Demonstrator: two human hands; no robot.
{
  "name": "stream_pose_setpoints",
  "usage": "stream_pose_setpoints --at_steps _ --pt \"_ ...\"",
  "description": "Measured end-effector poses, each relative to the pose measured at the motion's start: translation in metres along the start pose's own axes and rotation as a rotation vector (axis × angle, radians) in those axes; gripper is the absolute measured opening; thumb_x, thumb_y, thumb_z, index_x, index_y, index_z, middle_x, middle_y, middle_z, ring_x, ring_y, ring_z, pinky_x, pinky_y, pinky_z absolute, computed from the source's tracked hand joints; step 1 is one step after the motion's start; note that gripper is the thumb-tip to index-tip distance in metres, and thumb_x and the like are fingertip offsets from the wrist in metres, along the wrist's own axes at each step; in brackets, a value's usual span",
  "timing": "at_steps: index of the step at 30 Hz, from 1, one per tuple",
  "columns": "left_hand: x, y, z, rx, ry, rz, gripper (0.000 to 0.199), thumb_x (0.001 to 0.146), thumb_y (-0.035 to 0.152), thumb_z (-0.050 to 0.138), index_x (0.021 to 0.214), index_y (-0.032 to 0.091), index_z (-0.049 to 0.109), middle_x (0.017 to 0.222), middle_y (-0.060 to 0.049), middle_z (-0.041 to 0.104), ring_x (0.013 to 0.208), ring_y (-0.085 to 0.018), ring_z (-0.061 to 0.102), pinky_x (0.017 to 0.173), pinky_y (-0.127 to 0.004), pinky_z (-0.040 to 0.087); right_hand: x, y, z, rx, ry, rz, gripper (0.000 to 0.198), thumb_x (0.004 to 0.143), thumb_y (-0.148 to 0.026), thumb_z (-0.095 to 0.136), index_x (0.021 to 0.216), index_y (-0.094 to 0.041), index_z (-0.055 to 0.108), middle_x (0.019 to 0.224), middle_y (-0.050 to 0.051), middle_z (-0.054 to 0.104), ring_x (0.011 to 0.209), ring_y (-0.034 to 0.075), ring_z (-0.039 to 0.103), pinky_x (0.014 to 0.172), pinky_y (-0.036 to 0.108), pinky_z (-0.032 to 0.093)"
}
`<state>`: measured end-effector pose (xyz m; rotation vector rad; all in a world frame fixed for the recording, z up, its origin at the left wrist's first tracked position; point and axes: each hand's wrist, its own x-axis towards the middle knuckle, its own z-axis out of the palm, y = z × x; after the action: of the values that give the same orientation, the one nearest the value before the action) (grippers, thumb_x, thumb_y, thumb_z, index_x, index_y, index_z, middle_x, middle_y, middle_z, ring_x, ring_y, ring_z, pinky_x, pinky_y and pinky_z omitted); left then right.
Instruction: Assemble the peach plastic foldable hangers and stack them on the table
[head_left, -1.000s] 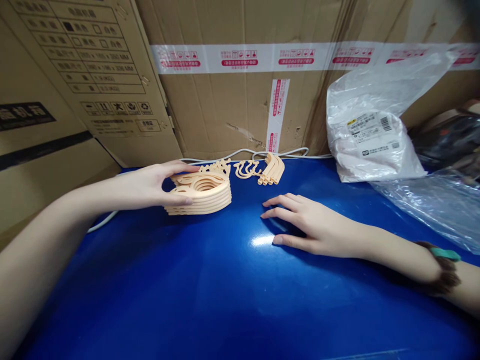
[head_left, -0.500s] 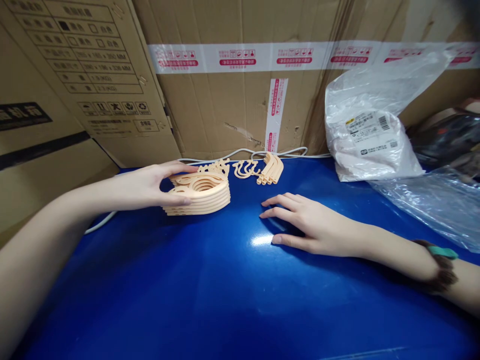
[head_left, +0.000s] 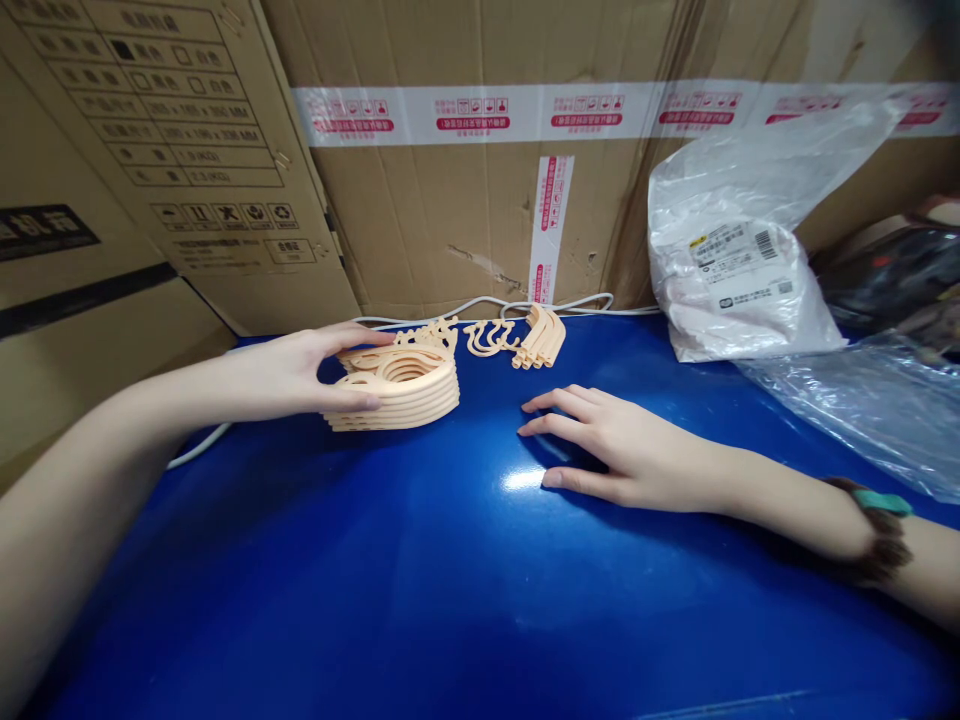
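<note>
My left hand (head_left: 326,375) is closed around the left end of a stack of cream plastic hanger parts (head_left: 424,388), thumb on the near side and fingers on the far side. The stack holds several curved, looped pieces lying one on another. Just behind it lie small cream pieces (head_left: 435,332), too small to make out fully. Farther right are several cream hooks (head_left: 489,340) and a bundle of bent cream tubes (head_left: 541,338). Resting on the blue tabletop (head_left: 420,580), my right hand (head_left: 607,445) has its fingers apart and holds nothing.
A large cardboard box (head_left: 450,210) stands along the back, with a printed carton (head_left: 187,120) at the left. A white cable (head_left: 480,308) runs along the box's foot. At the right are a labelled white plastic bag (head_left: 750,280) and clear plastic film (head_left: 870,400).
</note>
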<state>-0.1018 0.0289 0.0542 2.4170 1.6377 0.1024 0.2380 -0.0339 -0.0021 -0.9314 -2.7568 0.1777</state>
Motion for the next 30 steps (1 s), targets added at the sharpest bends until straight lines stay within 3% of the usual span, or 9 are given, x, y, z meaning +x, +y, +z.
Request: stream_pose_setpoints --at_steps 8,13,16,18,20,25,30 --pt "0.001 -0.001 0.000 0.014 -0.013 0.000 0.083 0.069 0.073 0.054 0.141 0.034 0.038 0.148 0.002 0.041 0.129 -0.027 0.045 0.109 -0.034 0.032 0.001 0.000 0.000 0.010 0.016 -0.010 0.043 0.093 -0.048 0.048 0.124 -0.021 0.056 0.128 0.011 0.054 0.110 0.025 0.054 0.095 0.044 0.043" --pt "-0.011 -0.004 -0.013 0.098 0.032 0.026 0.094 0.064 0.072 0.058 0.144 0.032 0.031 0.149 0.002 0.037 0.133 -0.026 0.040 0.109 -0.031 0.031 0.001 0.000 0.000 0.013 0.030 -0.013 0.042 0.092 -0.047 0.049 0.124 -0.022 0.057 0.127 0.012 0.055 0.110 0.026 0.055 0.094 0.045 0.044" --pt "-0.019 -0.002 -0.024 0.234 0.121 -0.116 0.098 0.048 0.076 0.058 0.129 0.022 0.050 0.129 -0.007 0.052 0.122 -0.030 0.047 0.101 -0.037 0.039 0.001 0.000 0.000 0.012 0.027 -0.012 0.042 0.092 -0.048 0.049 0.125 -0.022 0.056 0.127 0.012 0.055 0.109 0.026 0.055 0.094 0.045 0.044" --pt "-0.022 0.003 -0.028 0.322 0.149 -0.198 0.088 0.039 0.077 0.054 0.105 0.019 0.062 0.109 -0.009 0.059 0.108 -0.032 0.053 0.090 -0.038 0.044 0.001 0.000 0.000 0.008 0.021 -0.009 0.042 0.092 -0.048 0.048 0.125 -0.021 0.056 0.128 0.012 0.054 0.110 0.026 0.055 0.095 0.045 0.044" --pt "-0.023 0.012 -0.030 0.353 0.119 -0.236 0.077 0.036 0.075 0.049 0.089 0.022 0.064 0.094 -0.007 0.061 0.093 -0.030 0.057 0.081 -0.036 0.045 0.001 0.000 0.000 0.005 0.013 -0.007 0.043 0.093 -0.048 0.048 0.124 -0.021 0.056 0.128 0.012 0.054 0.110 0.026 0.054 0.095 0.045 0.043" --pt "-0.021 0.030 -0.024 0.368 0.020 -0.300 0.069 0.040 0.071 0.047 0.090 0.028 0.069 0.084 -0.002 0.063 0.082 -0.028 0.060 0.070 -0.032 0.043 0.001 -0.001 -0.001 0.009 0.023 -0.003 0.041 0.092 -0.048 0.048 0.123 -0.021 0.057 0.128 0.012 0.054 0.109 0.026 0.055 0.095 0.045 0.044" --pt "-0.018 0.023 -0.017 0.333 -0.024 -0.241 0.063 0.046 0.070 0.049 0.087 0.029 0.073 0.087 -0.003 0.068 0.083 -0.029 0.063 0.068 -0.033 0.044 0.001 0.000 0.000 0.011 0.024 -0.011 0.042 0.092 -0.048 0.048 0.124 -0.022 0.057 0.128 0.012 0.054 0.109 0.026 0.055 0.094 0.045 0.044"
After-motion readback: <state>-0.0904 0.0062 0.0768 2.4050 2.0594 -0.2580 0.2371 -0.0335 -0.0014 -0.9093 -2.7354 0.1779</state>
